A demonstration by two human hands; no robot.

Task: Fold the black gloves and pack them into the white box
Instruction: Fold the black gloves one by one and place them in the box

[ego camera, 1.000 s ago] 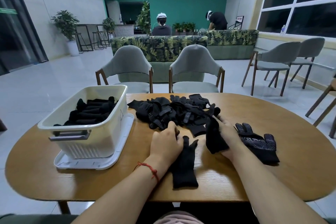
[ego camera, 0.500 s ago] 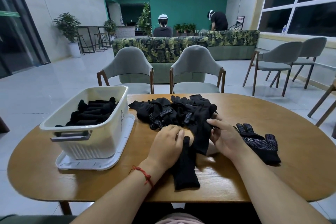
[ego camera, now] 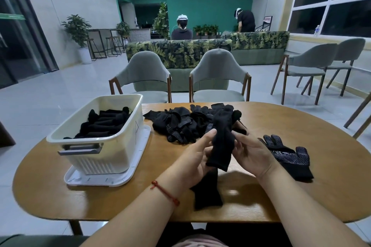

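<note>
Oval wooden desk (ego camera: pixel 301 126); white box (ego camera: pixel 112 156) on flat white lid (ego camera: pixel 128 174) at left, loose black glove pile (ego camera: pixel 184 124) centre, dotted glove (ego camera: pixel 289 156) right, plain glove (ego camera: pixel 207 196) near edge

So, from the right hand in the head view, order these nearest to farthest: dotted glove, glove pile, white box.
From the right hand:
1. Dotted glove, flat on the table just to its right.
2. Glove pile, ahead and to the left.
3. White box, far left, past the left hand.
</note>
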